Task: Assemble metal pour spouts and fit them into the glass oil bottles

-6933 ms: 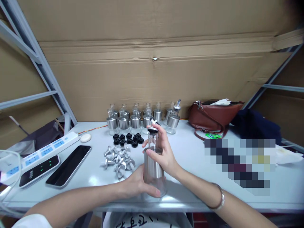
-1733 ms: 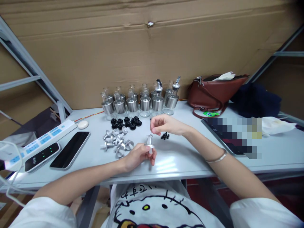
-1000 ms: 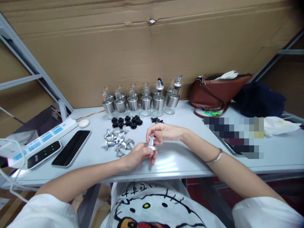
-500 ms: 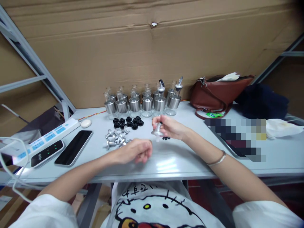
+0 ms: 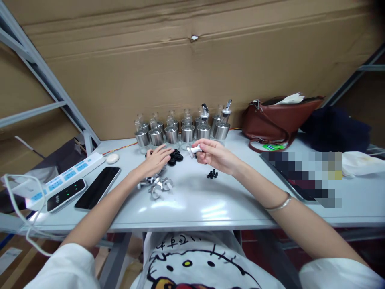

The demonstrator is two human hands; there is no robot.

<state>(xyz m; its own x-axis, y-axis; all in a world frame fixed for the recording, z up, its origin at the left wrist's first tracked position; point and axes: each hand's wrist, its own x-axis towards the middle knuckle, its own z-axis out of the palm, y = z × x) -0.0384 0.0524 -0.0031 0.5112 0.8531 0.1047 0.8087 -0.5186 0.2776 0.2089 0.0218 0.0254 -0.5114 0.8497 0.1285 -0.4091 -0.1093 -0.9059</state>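
Observation:
My right hand (image 5: 215, 154) pinches a silvery metal pourer spout (image 5: 193, 150) above the table, its round disc end pointing left. My left hand (image 5: 155, 161) reaches palm-down over the black rubber stoppers (image 5: 177, 156), fingers stretched out; its fingertips hide part of the group, and I cannot tell if they touch one. Under and just in front of that hand lie several more metal pourer spouts (image 5: 156, 186). Small black caps (image 5: 212, 174) sit in a cluster in front of my right hand. Glass bottles with steel sleeves (image 5: 187, 131) stand behind, two of them fitted with pourers (image 5: 204, 113).
At left lie a phone (image 5: 98, 188), a black device with green lights (image 5: 66, 195), a power strip (image 5: 70, 174) and a round white case (image 5: 112, 158). A brown bag (image 5: 279, 122) rests at back right, near a partly blurred tablet-like slab (image 5: 282, 180). Cardboard (image 5: 150, 72) walls the back.
My left hand has moved away from the middle, left and forward, to the black stoppers, its curled fingers now stretched. My right hand has raised the pourer spout slightly and turned it sideways.

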